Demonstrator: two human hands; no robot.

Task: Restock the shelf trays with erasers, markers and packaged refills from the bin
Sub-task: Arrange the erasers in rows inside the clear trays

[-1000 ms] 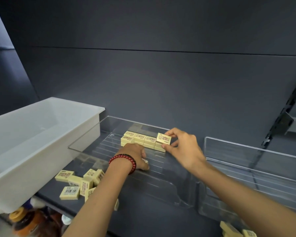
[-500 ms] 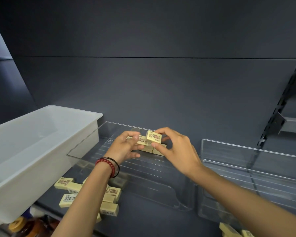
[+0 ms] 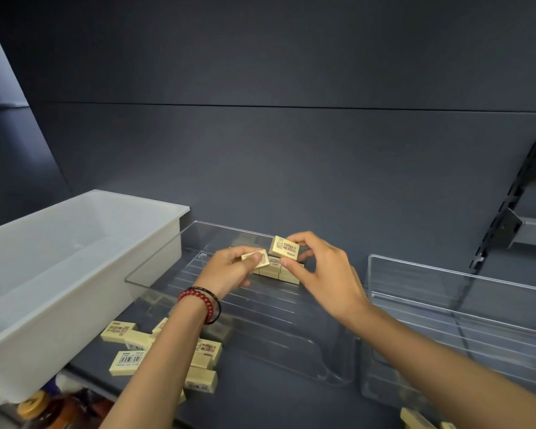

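A clear plastic shelf tray (image 3: 291,351) lies in the middle of the dark shelf. At its back stands a row of cream erasers (image 3: 283,273), partly hidden by both hands. My left hand (image 3: 229,269), with a red bead bracelet at the wrist, pinches one cream eraser (image 3: 257,258) just above the row's left end. My right hand (image 3: 319,270) pinches a second eraser (image 3: 284,247) with a rabbit print, held above the row's right end. Several loose erasers (image 3: 127,360) lie on the shelf in front of the tray's left corner.
A white plastic bin (image 3: 75,274) stands at the left, touching the tray. A second clear tray (image 3: 461,320) sits to the right. Two erasers (image 3: 415,419) lie at the bottom right edge. Bottles (image 3: 44,410) show below the shelf. A bracket (image 3: 508,224) juts from the right wall.
My left hand came up from the tray floor holding an eraser and now sits at the row. My right hand lifted its eraser slightly off the row.
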